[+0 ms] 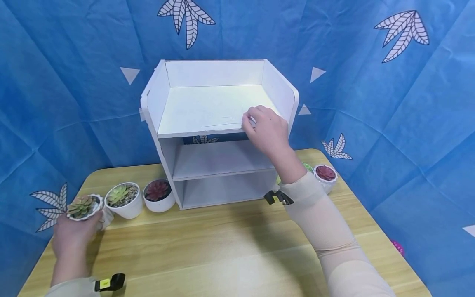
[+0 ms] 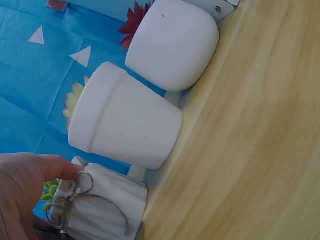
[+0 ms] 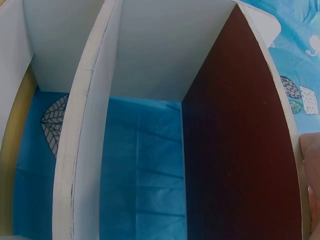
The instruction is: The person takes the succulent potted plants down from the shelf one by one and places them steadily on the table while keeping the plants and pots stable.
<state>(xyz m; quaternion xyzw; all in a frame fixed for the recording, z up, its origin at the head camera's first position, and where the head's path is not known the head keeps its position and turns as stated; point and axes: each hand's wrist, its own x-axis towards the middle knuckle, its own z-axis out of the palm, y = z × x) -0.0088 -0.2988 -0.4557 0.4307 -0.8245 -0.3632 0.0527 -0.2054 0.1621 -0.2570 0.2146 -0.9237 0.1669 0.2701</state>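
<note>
At the table's left, my left hand (image 1: 72, 235) grips a ruffled white pot (image 2: 110, 200) by its rim, with a twine bow round it. A green and orange-tinged succulent (image 1: 81, 206) grows in that pot, which stands beside a plain white pot. My right hand (image 1: 267, 128) rests at the front edge of the top board of a white shelf (image 1: 219, 105), near its right side. Its fingers are loosely bent, and I see nothing held in them. In the right wrist view, part of the right hand (image 3: 311, 175) shows against the board's edge, above the dark underside.
Between my left hand and the shelf stand a white pot (image 1: 130, 208) with a pale green succulent and a rounded pot (image 1: 161, 204) with a dark red one. Another red succulent (image 1: 325, 173) sits right of the shelf, beside a greenery partly behind my arm. Blue cloth (image 1: 371, 103) hangs behind.
</note>
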